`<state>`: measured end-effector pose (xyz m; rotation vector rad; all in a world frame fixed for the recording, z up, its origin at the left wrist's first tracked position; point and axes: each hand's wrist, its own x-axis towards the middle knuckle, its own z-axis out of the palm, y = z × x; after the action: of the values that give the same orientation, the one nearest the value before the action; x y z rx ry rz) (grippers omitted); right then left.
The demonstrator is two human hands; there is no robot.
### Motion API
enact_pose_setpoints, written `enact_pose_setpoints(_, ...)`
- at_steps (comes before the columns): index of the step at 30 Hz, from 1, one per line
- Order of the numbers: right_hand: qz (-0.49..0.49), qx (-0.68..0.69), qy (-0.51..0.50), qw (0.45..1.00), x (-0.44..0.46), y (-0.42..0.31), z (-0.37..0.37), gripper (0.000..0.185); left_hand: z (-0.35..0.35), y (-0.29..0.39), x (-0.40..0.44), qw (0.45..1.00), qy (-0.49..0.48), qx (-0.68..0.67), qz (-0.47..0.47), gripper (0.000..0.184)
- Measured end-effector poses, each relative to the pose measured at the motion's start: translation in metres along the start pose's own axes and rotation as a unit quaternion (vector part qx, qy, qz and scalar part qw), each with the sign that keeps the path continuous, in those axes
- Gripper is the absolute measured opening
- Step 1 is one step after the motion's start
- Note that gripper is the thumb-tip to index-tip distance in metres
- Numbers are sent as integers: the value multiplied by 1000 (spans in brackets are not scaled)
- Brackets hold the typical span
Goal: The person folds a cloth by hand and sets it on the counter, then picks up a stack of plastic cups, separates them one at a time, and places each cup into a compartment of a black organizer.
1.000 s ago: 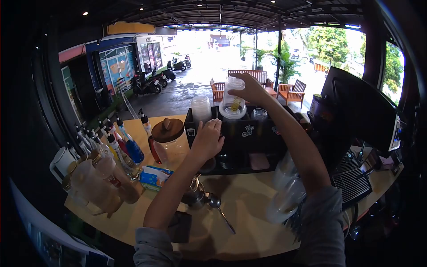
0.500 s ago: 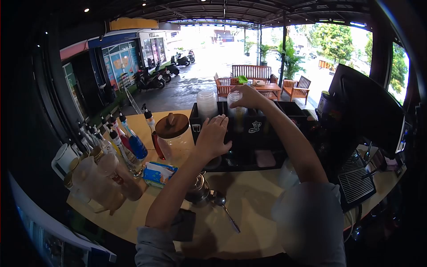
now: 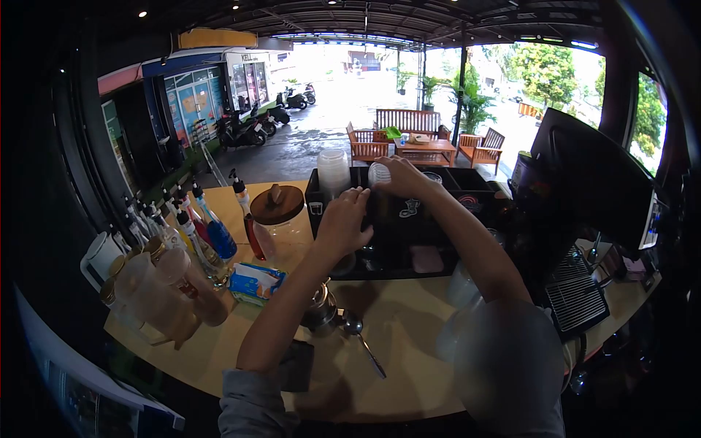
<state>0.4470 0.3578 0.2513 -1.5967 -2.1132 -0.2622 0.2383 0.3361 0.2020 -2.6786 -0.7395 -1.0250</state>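
Note:
My right hand [image 3: 403,179] reaches over the black organizer [image 3: 445,219] with its fingers closed round a ridged stack of clear plastic cups [image 3: 379,175]. Whether these are cups or lids is hard to tell. My left hand [image 3: 346,223] is at the organizer's front left, fingers stretched and thumb apart, with nothing visible in it. Just behind its fingertips, a taller stack of clear cups [image 3: 334,171] stands in the left compartment. Another clear round rim [image 3: 432,177] shows behind my right wrist.
Left of the organizer are a wooden-lidded glass jar [image 3: 278,212], pump bottles [image 3: 215,219], pitchers [image 3: 157,288] and a wipes pack [image 3: 255,283]. Nearer me lie a metal pot [image 3: 321,310] and a spoon [image 3: 361,336]. A dark monitor [image 3: 599,175] and drip tray [image 3: 577,288] occupy the right.
My right hand has shifted left and down relative to the organizer, bringing the gripped clear stack closer to my left hand. My left hand has barely moved. The view has shifted slightly.

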Motion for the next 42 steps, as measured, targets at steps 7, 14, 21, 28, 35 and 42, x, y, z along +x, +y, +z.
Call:
enact_pose_setpoints(7,-76,15,122,989,-53,-33,-44,58,-11,36,0,999,29,-32,25,62)
enact_pose_setpoints(14,-46,184,229,955,-178,-57,-95,14,-13,144,-17,945,-70,-319,28,47)
enact_pose_setpoints(21,127,394,211,885,-317,-48,-96,26,42,189,-81,769,-35,-633,-77,52)
enact_pose_setpoints(28,174,376,-22,910,-381,-22,-36,104,85,225,-132,827,-100,-542,-110,116)
enact_pose_setpoints(35,102,385,-14,917,-364,-24,-11,100,106,223,-127,803,-106,-556,-188,101)
enact_pose_setpoints(42,76,434,1,898,-358,-28,-10,96,124,219,-133,777,-78,-598,-178,95)
